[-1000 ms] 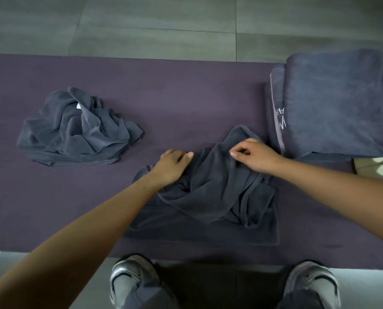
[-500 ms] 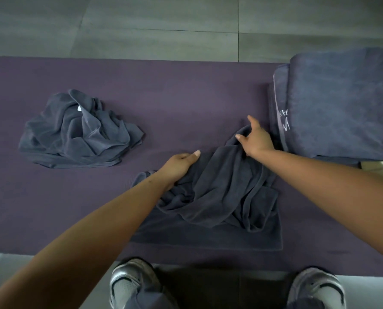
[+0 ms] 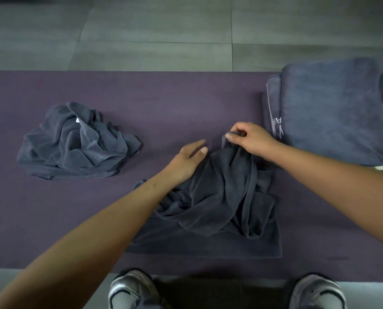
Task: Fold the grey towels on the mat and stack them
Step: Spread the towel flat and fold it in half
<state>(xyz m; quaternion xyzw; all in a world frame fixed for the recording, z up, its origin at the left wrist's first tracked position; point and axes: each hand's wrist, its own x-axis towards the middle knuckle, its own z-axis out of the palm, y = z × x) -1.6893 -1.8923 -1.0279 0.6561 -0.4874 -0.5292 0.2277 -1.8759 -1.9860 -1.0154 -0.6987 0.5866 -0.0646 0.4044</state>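
The stack of folded towels [image 3: 333,112] is cut off by the right edge, its printed lettering partly covered. Both shoes [image 3: 128,291] are cropped at the bottom. The left hand [image 3: 186,161] hides part of the crumpled towel [image 3: 221,197].

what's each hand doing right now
Left hand: open, fingers straight, resting on the crumpled towel.
Right hand: pinching that towel's far edge.

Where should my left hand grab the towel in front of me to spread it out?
Probably the far edge beside the right hand, which already pinches a corner of the rumpled towel. The left hand lies open just left of it; come from the left and pinch that hem.
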